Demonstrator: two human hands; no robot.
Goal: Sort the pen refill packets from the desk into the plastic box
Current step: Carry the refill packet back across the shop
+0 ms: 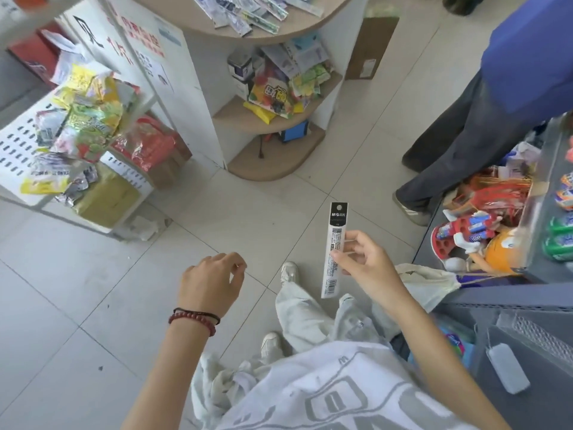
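Fingers [356,236] of right hand [370,266] pinch upright refill packet [337,223] at its middle.

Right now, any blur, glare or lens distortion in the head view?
Head view: soft, even light; wide-angle skew leans the white rack at the left border; refill packet in the right hand sharp, logo legible; left hand slightly softer; glare on the red foil bags.

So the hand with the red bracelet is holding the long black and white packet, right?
Not quite. The long black and white packet is pinched by the right hand, which wears no bracelet. The left hand, the one with the red bracelet, holds nothing. The head view shows this.
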